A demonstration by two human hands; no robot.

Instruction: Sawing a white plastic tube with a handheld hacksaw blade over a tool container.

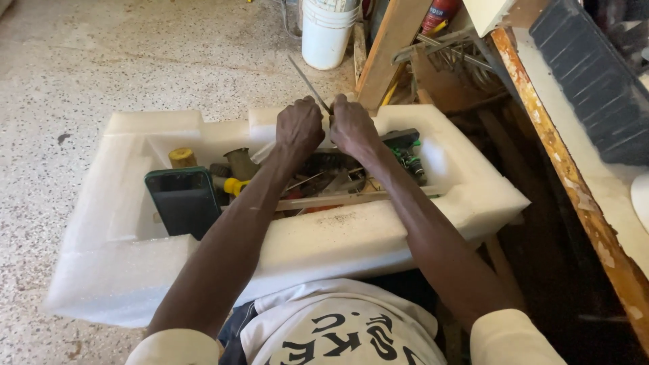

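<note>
My left hand [300, 127] and my right hand [351, 127] are close together above the far side of a white foam box [338, 243]. Both are closed around a thin metal blade [308, 82] that sticks up and away to the left between them. What the fingers hold below the blade is hidden. Beneath the hands the box holds a jumble of tools: a yellow-handled screwdriver [232, 185], a dark power tool with green parts [404, 152], a wooden strip [338, 199] and a dark phone-like slab [184, 201] leaning at the left.
A white bucket [326, 35] stands on the speckled floor [101, 61] beyond the box. Wooden boards [392, 47] and metal rods lean at the back. A workbench with a worn wooden edge [561, 155] runs along the right.
</note>
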